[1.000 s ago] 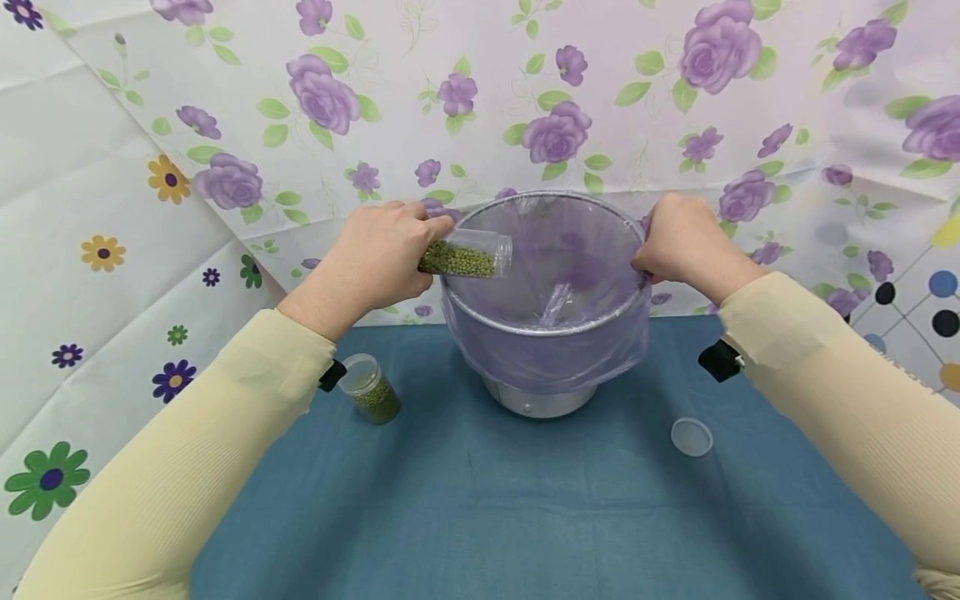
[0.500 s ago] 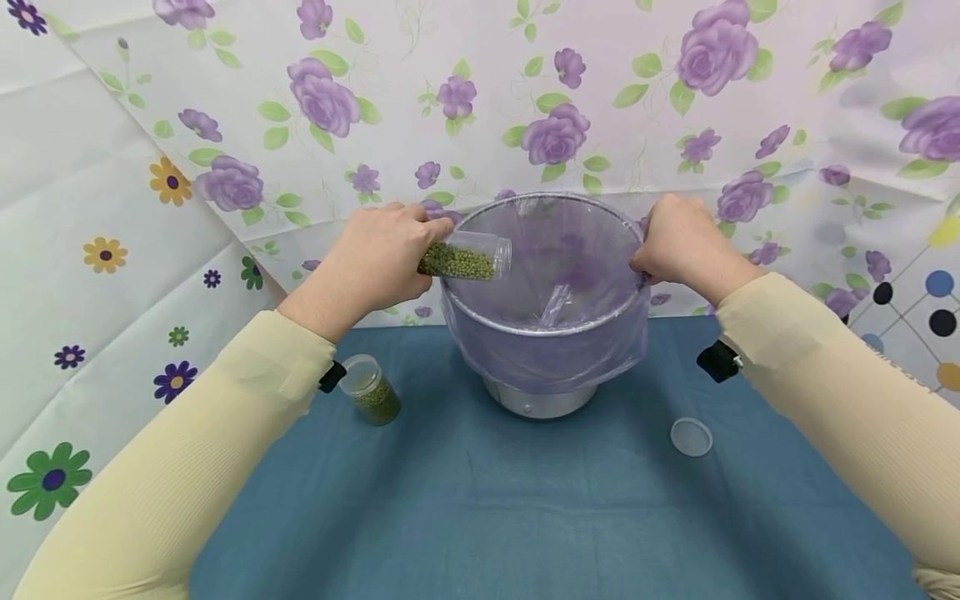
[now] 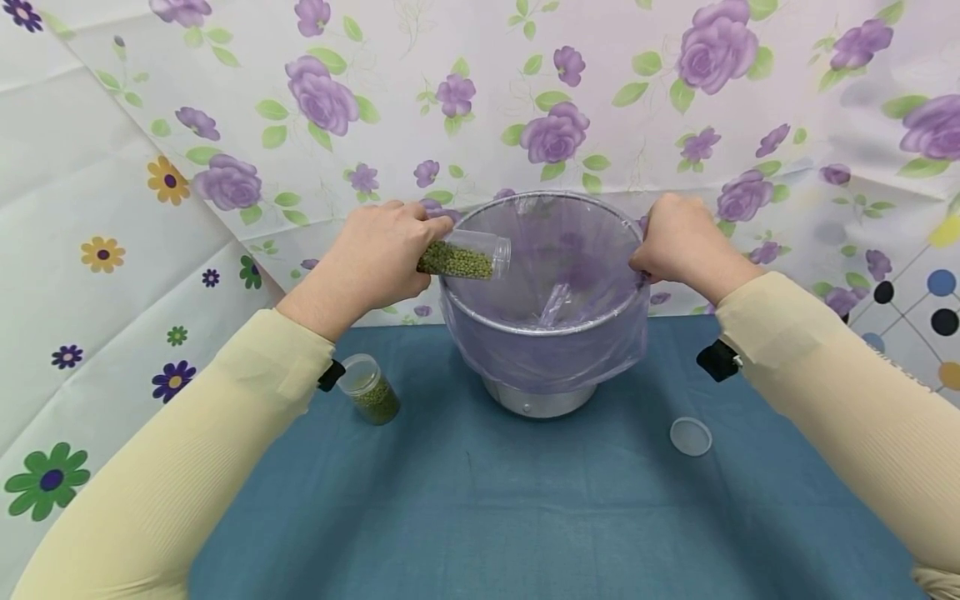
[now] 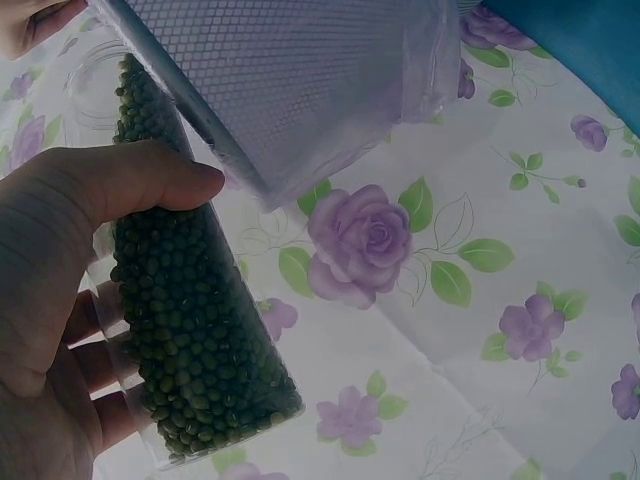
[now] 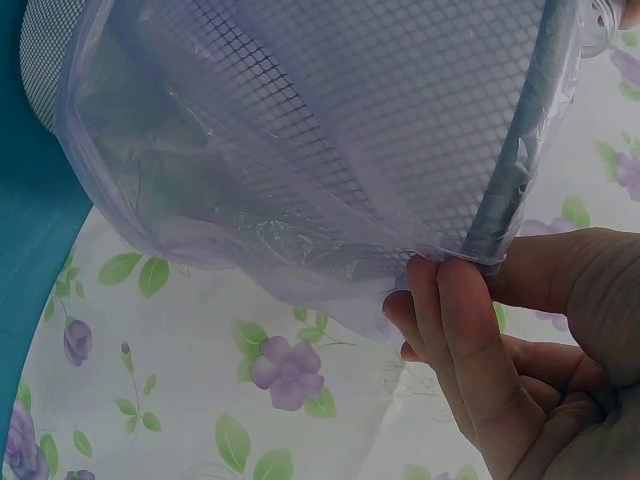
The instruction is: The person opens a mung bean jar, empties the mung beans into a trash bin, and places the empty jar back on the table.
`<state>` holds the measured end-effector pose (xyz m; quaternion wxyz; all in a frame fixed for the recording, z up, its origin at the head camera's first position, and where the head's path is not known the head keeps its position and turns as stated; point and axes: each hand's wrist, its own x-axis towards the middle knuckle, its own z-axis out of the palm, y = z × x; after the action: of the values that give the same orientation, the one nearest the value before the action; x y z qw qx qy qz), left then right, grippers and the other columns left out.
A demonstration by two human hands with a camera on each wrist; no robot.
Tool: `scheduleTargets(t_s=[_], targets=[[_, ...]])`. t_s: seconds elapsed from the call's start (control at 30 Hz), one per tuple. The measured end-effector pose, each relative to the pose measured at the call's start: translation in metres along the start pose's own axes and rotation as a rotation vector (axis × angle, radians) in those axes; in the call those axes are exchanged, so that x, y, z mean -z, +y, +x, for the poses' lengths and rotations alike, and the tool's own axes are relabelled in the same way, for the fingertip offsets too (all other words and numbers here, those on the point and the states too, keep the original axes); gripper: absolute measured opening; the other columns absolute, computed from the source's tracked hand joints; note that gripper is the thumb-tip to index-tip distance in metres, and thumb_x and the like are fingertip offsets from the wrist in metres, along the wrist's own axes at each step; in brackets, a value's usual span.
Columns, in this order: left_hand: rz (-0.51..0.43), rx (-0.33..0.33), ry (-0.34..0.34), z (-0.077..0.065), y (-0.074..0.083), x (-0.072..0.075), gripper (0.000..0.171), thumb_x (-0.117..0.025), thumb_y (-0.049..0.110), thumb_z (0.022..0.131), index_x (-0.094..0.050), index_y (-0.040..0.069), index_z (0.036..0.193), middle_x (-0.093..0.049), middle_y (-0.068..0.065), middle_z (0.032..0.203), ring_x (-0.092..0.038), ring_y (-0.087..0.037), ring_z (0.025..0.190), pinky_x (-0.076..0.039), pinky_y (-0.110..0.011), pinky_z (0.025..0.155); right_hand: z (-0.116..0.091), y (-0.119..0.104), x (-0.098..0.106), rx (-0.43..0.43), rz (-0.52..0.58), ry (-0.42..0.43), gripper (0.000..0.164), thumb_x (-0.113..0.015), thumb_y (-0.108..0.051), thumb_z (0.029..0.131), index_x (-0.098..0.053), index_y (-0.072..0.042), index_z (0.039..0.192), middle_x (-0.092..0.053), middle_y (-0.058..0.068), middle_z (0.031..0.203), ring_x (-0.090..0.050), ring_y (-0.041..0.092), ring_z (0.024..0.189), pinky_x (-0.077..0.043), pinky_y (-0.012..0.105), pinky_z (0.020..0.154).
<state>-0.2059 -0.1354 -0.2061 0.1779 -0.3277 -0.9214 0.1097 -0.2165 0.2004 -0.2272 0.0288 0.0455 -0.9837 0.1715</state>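
My left hand grips a clear plastic jar of green mung beans, its thumb and fingers wrapped round the sides. The jar lies tilted on its side, its open mouth over the left rim of a mesh wastebasket. A thin purple plastic bag lines the basket and folds down over its rim. On the basket's right side, my right hand pinches the bag and rim between thumb and fingers. Beans are still inside the jar; the basket's bottom is hard to see through the bag.
Left of the basket, a second clear jar, partly filled with green beans, stands on the blue cloth. A round translucent lid lies at the right. A flowered sheet hangs close behind the basket.
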Motion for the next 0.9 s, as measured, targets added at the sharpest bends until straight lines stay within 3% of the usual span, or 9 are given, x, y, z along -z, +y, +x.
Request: scheduleTargets(t_s=[0.4, 0.9], targets=[[0.001, -0.004, 0.007, -0.0006, -0.0006, -0.0007, 0.052, -0.076, 0.022, 0.069, -0.06, 0.017, 0.119, -0.062, -0.008, 0.094, -0.058, -0.027, 0.08, -0.051, -0.045, 0.061, 0.0005, -0.0003, 0.0002, 0.0, -0.002, -0.001, 0.022, -0.063, -0.011, 0.065, -0.053, -0.008, 0.046, -0.05, 0.002, 0.04, -0.048, 0.018, 0.038, -0.041, 0.029, 0.039], [0.008, -0.008, 0.01, -0.0002, -0.0015, -0.0018, 0.052, -0.075, 0.019, 0.068, -0.06, 0.017, 0.118, -0.061, -0.007, 0.091, -0.056, -0.026, 0.076, -0.049, -0.044, 0.057, -0.0004, -0.0009, 0.0009, 0.003, 0.009, -0.018, 0.021, -0.064, -0.011, 0.068, -0.056, -0.007, 0.048, -0.052, 0.003, 0.041, -0.05, 0.019, 0.038, -0.04, 0.029, 0.039]])
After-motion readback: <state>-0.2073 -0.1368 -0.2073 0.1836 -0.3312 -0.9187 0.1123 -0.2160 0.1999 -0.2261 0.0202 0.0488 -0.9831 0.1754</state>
